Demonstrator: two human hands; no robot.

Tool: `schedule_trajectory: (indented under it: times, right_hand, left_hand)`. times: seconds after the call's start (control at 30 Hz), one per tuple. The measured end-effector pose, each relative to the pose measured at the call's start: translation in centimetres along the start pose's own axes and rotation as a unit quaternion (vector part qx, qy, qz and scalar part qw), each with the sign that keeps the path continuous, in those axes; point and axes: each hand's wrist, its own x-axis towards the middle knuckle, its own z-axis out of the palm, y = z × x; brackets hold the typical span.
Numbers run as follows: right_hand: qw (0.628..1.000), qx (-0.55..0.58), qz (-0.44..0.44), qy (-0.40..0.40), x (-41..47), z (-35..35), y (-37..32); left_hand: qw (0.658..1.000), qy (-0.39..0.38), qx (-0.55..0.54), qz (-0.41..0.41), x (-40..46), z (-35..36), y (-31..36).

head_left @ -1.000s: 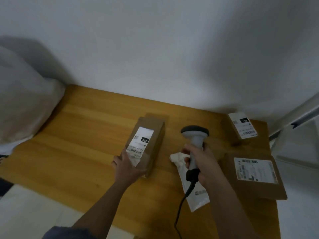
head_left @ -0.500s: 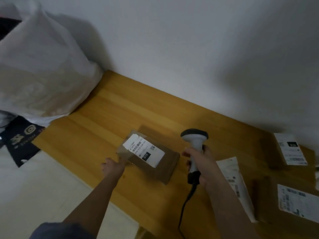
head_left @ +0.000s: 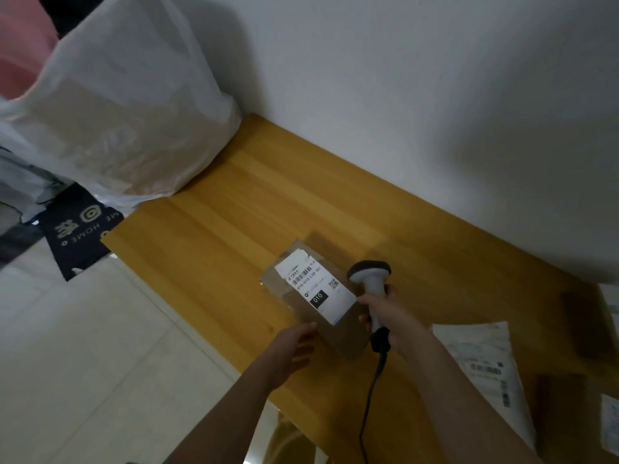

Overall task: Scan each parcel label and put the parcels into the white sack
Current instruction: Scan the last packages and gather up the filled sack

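Brown box [head_left: 315, 303], label [head_left: 315, 289] up, near the tabletop's [head_left: 234, 195] front edge; left hand [head_left: 294, 346] at its near end, fingers curled on the corner, thumb along the top. Right hand [head_left: 385, 313] wrapped round the scanner [head_left: 370, 279] grip, just right of the box, cable [head_left: 371, 396] trailing toward the front edge. White sack [head_left: 127, 105] at the tabletop's left end, against the wall. White mailer [head_left: 482, 363] and further parcels toward the right end. Dark mat [head_left: 77, 229] on the floor below the sack
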Motion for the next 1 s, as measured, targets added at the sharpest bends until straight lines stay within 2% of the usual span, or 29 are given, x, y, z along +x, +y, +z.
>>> schedule_trajectory:
  times: [0.13, 0.3, 0.5, 0.73, 0.9, 1.0]
  right_hand:
    - [0.999, 0.032, 0.021, 0.004, -0.1, 1.3, 0.8]
    - [0.996, 0.072, 0.045, 0.005, -0.7, 2.7, 2.3]
    - [0.996, 0.085, 0.013, 0.038, -1.1, 4.1, 1.7]
    - [0.994, 0.096, -0.025, 0.048, -2.2, 6.4, -0.1]
    - [0.991, 0.087, -0.029, 0.099, -2.6, 7.5, -1.9]
    - [0.991, 0.069, -0.048, 0.103, -4.2, 7.6, -4.3]
  left_hand:
    - [0.999, 0.025, -0.043, 0.02, 0.1, -1.7, 0.6]
    - [0.995, 0.01, -0.099, 0.014, -0.5, -3.3, 1.7]
    - [0.964, -0.022, -0.261, 0.032, -1.0, -4.7, 2.6]
    - [0.97, -0.067, -0.233, 0.035, -1.5, -5.4, 4.0]
    - [0.986, -0.033, -0.153, 0.056, -1.2, -6.6, 5.8]
    - [0.988, -0.022, -0.122, 0.089, -1.2, -7.7, 7.2]
